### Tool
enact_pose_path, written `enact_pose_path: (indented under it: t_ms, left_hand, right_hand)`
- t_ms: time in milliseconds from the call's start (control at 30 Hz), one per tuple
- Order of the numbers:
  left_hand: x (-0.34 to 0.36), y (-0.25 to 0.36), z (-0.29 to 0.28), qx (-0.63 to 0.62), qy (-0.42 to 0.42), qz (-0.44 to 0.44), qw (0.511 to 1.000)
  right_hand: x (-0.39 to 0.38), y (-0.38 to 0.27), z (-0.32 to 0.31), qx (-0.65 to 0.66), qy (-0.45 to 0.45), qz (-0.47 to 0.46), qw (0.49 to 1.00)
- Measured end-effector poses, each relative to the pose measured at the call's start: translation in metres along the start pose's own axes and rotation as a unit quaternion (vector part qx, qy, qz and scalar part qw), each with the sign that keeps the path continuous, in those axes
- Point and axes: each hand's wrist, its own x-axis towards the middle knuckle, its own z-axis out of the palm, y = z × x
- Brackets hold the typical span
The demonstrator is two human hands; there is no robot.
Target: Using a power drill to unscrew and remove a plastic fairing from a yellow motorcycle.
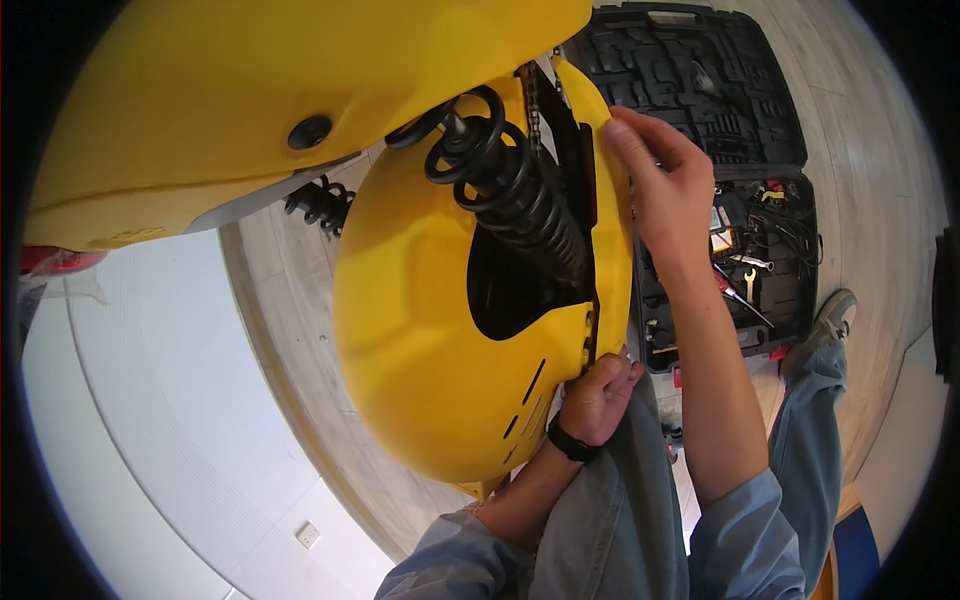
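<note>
A long yellow chain cover (614,270) stands along the right side of a rounded yellow wheel fender (420,350). My right hand (672,185) grips its upper outer edge, thumb and fingers closed; the fingertips are partly hidden. Down at the cover's lower end, my left hand (600,398) has its fingers curled on the edge, with a black band on the wrist. Beside the cover, a black coil-spring shock absorber (510,190) slants down into a dark opening in the fender. A chain (532,105) runs behind the cover's upper part.
A large yellow body panel (300,70) overhangs at the upper left, with a second coil spring (320,203) below it. To the right lies an open black tool case (730,100) holding a wrench (750,285), a screwdriver (742,297) and cables. My shoe (838,312) is beside it.
</note>
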Motion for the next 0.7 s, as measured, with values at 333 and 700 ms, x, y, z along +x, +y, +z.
enact_pose_path:
  t_ms: [333, 700]
  left_hand:
    - [0.002, -0.001, -0.007, -0.029, -0.073, -0.011, 0.997]
    - [0.003, -0.001, 0.003, -0.235, -0.064, -0.019, 0.970]
  right_hand:
    - [0.036, 0.031, -0.008, 0.042, -0.038, -0.070, 0.996]
    - [0.037, 0.029, -0.011, -0.036, -0.021, -0.078, 0.996]
